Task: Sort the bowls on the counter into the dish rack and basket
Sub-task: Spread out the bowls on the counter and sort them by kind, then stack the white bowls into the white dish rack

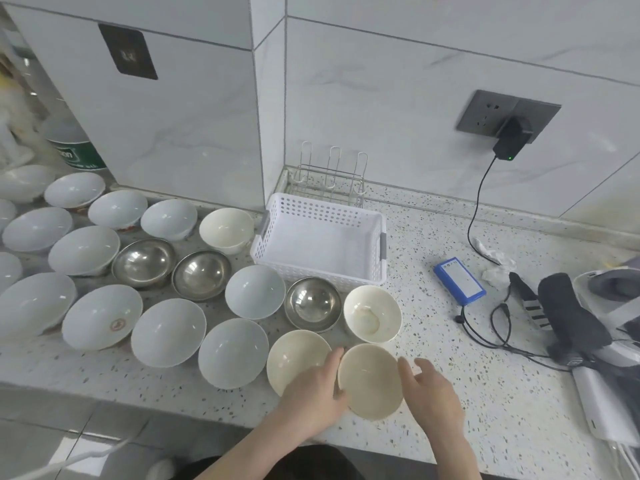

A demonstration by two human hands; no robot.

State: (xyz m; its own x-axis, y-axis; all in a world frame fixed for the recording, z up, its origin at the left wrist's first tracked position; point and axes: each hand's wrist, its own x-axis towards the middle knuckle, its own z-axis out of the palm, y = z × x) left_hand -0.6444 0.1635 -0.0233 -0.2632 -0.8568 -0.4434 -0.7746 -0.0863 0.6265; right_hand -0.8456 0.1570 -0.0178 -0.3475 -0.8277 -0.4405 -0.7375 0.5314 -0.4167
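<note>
Several bowls stand on the speckled counter (450,358): pale blue-white ones at left, three steel bowls (313,303), and cream ones near the front. My left hand (317,386) and my right hand (433,393) flank a cream bowl (370,379) at the counter's front edge. The left fingers lie along its left rim, over a second cream bowl (294,355). The right fingers are straight, just beside its right rim. A white perforated basket (322,216) sits empty behind, and a wire dish rack (332,174) stands in the corner behind it.
A blue battery pack (459,280) with cables lies to the right. A charger (510,140) is plugged into the wall socket. Dark straps and a white device (606,386) fill the far right. A green-labelled container (74,148) stands at back left.
</note>
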